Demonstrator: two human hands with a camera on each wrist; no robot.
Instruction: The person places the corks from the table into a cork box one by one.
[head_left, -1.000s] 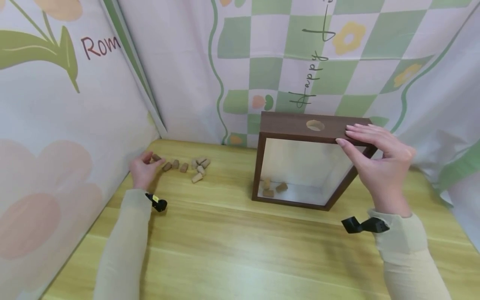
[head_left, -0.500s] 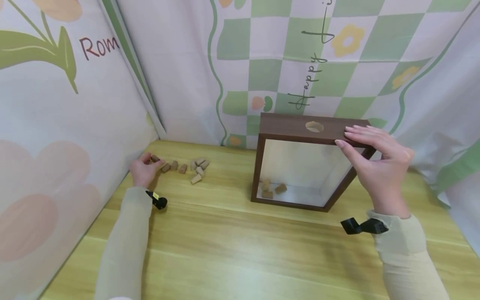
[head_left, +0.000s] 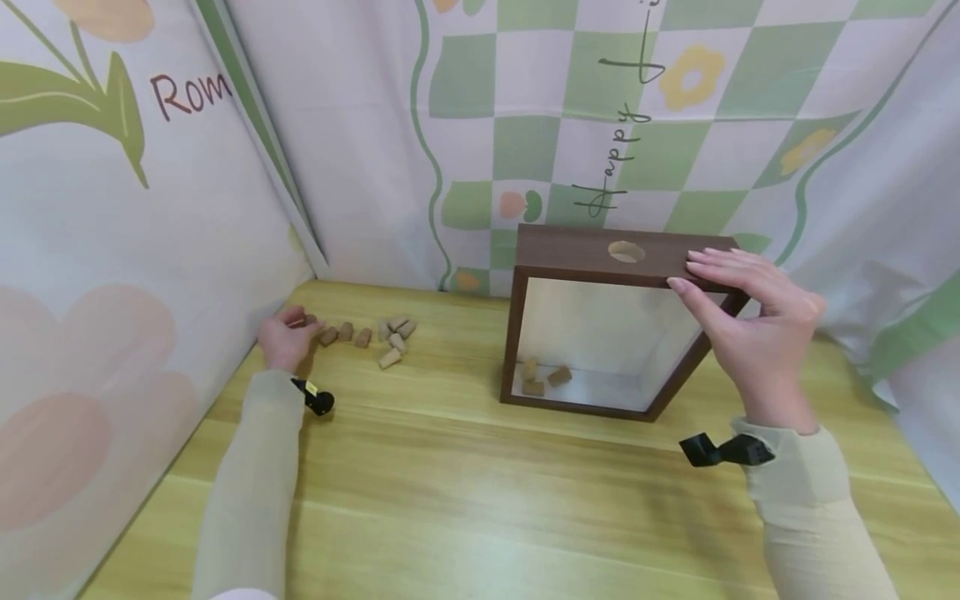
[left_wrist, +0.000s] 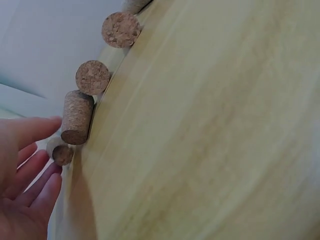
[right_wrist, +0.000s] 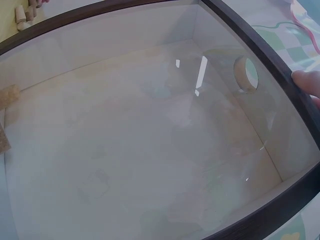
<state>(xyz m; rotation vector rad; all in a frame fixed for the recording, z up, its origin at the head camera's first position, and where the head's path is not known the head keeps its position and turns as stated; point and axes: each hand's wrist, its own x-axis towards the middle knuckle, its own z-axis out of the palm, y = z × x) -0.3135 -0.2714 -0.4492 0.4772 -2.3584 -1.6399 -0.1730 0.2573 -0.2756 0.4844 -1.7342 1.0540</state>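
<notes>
My left hand (head_left: 285,340) reaches the far left of the table, thumb and fingers apart around a cork stopper (left_wrist: 62,154). In the left wrist view, a gap shows between the thumb tip and that cork; contact by the other fingertips is unclear. A larger-looking cork (left_wrist: 77,117) lies just beyond the thumb. My right hand (head_left: 765,325) rests on the top right corner of a dark brown box (head_left: 555,248), fingers laid along the top and thumb at the front edge. The box stands upright with a clear front and a round hole (head_left: 626,252) on top.
Several more corks (head_left: 397,333) lie scattered to the right of my left hand. Inside the box are a few corks (head_left: 558,376) at the bottom left. Printed curtains (head_left: 367,150) close off the back and sides of the wooden table (head_left: 435,500).
The head view has shifted slightly. My left fingers have moved a little at the leftmost cork, which is now more covered. My right hand and the box stay in place.
</notes>
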